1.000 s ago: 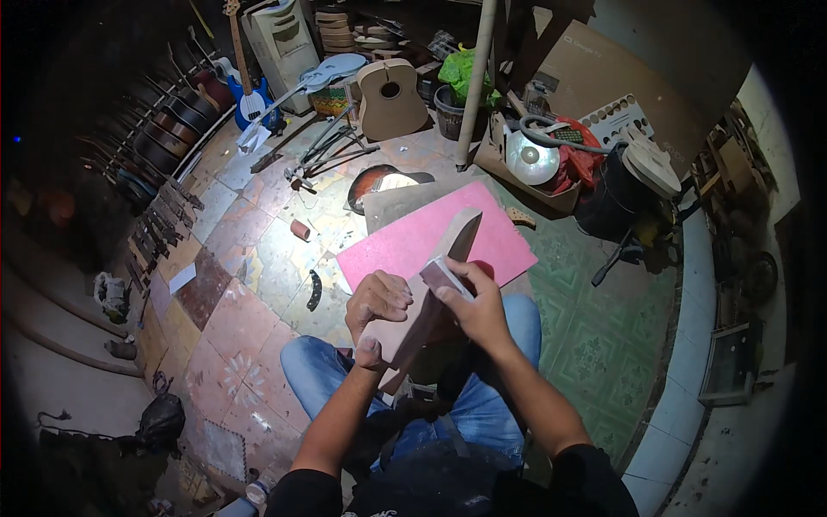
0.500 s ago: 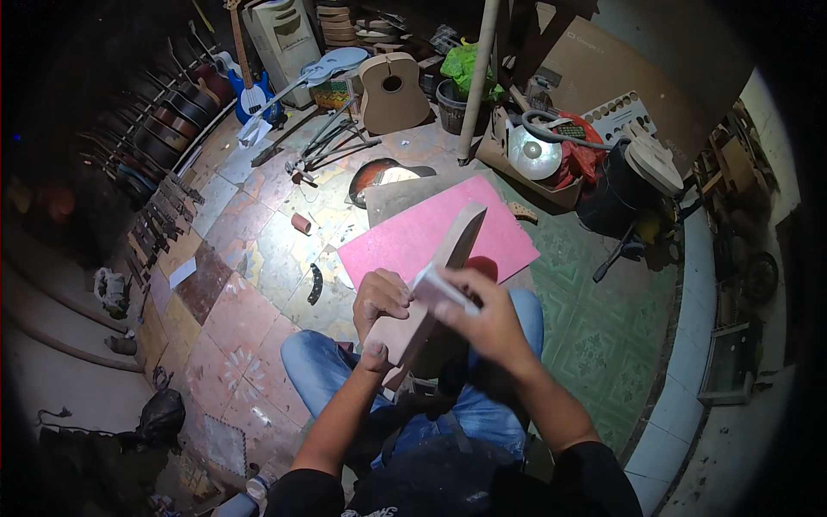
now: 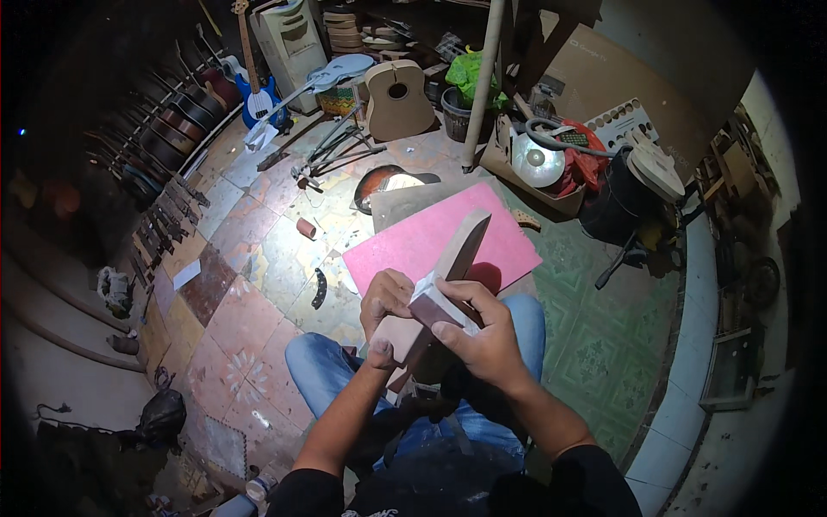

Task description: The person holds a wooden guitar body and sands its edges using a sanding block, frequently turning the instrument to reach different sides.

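Over my lap a pale, thick wooden workpiece [image 3: 465, 246] stands on edge, slanting from near left to far right, its far end curved. My left hand [image 3: 386, 303] is closed around its left side, fingers at the upper part and thumb lower down. In my right hand [image 3: 487, 338] is a small rectangular sanding block [image 3: 443, 310], pinched between thumb and fingers. Its upper side is whitish, and the face toward me is reddish-brown. The block lies against or just over the wood's upper edge, beside my left fingers; actual contact is hard to make out.
A pink board [image 3: 405, 243] lies on the tiled floor ahead, beside a sunburst guitar body [image 3: 376, 185]. Farther off are an unfinished acoustic guitar body [image 3: 399, 108], a pole [image 3: 484, 86] and a cardboard box [image 3: 551, 200]. Guitars [image 3: 172, 129] line the left; a black bucket [image 3: 607, 202] stands right.
My right hand has brought the sanding block slightly nearer along the wood and tilted it, so its reddish-brown face shows. It was blurred before. The left hand keeps its hold.
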The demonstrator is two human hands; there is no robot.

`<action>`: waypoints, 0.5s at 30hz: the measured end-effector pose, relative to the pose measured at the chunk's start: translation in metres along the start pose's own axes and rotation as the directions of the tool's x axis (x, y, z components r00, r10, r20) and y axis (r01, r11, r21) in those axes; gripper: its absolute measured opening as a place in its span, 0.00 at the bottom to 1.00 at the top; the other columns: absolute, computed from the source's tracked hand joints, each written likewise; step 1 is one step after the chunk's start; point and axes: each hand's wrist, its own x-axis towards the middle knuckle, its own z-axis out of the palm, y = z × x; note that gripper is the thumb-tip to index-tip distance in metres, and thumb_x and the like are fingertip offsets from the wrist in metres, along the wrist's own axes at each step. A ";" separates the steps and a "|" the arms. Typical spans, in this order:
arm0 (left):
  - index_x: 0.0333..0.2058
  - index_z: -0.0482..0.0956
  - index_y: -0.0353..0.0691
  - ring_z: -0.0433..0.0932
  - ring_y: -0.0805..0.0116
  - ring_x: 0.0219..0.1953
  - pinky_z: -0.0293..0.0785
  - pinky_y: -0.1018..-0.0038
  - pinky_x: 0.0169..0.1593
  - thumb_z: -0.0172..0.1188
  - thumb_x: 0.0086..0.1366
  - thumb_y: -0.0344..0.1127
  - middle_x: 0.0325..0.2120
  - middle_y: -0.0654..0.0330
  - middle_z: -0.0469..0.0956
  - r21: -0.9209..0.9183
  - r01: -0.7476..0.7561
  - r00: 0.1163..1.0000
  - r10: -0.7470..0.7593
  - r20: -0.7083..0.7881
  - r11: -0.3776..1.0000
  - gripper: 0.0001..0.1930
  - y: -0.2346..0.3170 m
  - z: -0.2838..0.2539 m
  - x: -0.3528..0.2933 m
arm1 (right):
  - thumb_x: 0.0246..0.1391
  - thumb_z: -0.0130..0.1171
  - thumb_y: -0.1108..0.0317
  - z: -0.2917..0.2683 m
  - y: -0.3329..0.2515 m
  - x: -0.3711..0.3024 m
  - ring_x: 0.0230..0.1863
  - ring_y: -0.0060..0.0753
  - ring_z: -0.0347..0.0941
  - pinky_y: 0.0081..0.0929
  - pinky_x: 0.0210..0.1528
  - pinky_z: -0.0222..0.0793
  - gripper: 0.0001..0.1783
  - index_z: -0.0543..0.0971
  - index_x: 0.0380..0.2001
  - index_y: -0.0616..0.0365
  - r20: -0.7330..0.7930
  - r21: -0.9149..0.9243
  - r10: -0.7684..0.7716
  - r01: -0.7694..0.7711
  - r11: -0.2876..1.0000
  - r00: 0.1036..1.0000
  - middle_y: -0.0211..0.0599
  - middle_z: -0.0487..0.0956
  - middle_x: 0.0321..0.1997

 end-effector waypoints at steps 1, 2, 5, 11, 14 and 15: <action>0.28 0.75 0.37 0.70 0.61 0.40 0.68 0.67 0.45 0.55 0.58 0.64 0.34 0.55 0.70 0.003 0.003 1.000 -0.003 -0.001 1.000 0.29 0.002 0.001 0.000 | 0.57 0.66 0.60 0.000 0.012 -0.001 0.53 0.37 0.80 0.33 0.56 0.73 0.26 0.78 0.54 0.66 0.000 0.003 0.003 -0.003 1.000 1.000 0.49 0.83 0.50; 0.28 0.75 0.37 0.70 0.61 0.39 0.68 0.67 0.45 0.55 0.58 0.63 0.34 0.55 0.70 0.001 -0.006 1.000 0.006 0.021 1.000 0.29 -0.001 0.006 0.004 | 0.57 0.67 0.60 -0.004 0.034 0.000 0.54 0.37 0.79 0.33 0.57 0.72 0.26 0.78 0.54 0.66 -0.078 -0.024 0.094 -0.096 0.995 0.993 0.49 0.82 0.50; 0.28 0.74 0.36 0.70 0.61 0.39 0.68 0.65 0.45 0.55 0.57 0.62 0.34 0.55 0.70 -0.018 -0.027 0.999 0.028 0.031 0.999 0.28 -0.005 0.009 0.014 | 0.58 0.66 0.59 -0.004 0.051 0.016 0.56 0.36 0.77 0.33 0.59 0.71 0.28 0.77 0.55 0.67 -0.163 0.014 0.250 -0.251 0.968 0.954 0.50 0.80 0.52; 0.28 0.74 0.36 0.71 0.60 0.40 0.68 0.64 0.46 0.55 0.60 0.63 0.33 0.55 0.69 -0.023 -0.017 0.999 0.018 0.038 1.000 0.29 -0.001 0.012 0.013 | 0.60 0.65 0.56 0.006 0.049 -0.004 0.55 0.36 0.76 0.34 0.60 0.70 0.29 0.75 0.55 0.69 -0.220 0.018 0.100 -0.099 0.995 0.970 0.50 0.79 0.52; 0.27 0.73 0.36 0.70 0.59 0.40 0.68 0.64 0.44 0.56 0.59 0.64 0.34 0.55 0.69 0.021 0.006 0.999 -0.007 0.032 1.000 0.30 -0.003 0.013 0.013 | 0.59 0.65 0.55 0.004 0.053 0.002 0.52 0.30 0.74 0.31 0.59 0.68 0.31 0.74 0.56 0.69 -0.226 0.037 0.149 -0.144 0.989 0.963 0.42 0.79 0.50; 0.27 0.73 0.36 0.70 0.59 0.40 0.68 0.64 0.44 0.56 0.59 0.64 0.34 0.55 0.69 0.029 0.001 0.999 -0.002 0.033 1.000 0.30 -0.004 0.008 0.013 | 0.59 0.65 0.56 0.009 0.040 -0.002 0.53 0.30 0.74 0.31 0.60 0.68 0.31 0.73 0.56 0.69 -0.202 0.063 0.107 -0.096 0.993 0.973 0.43 0.78 0.51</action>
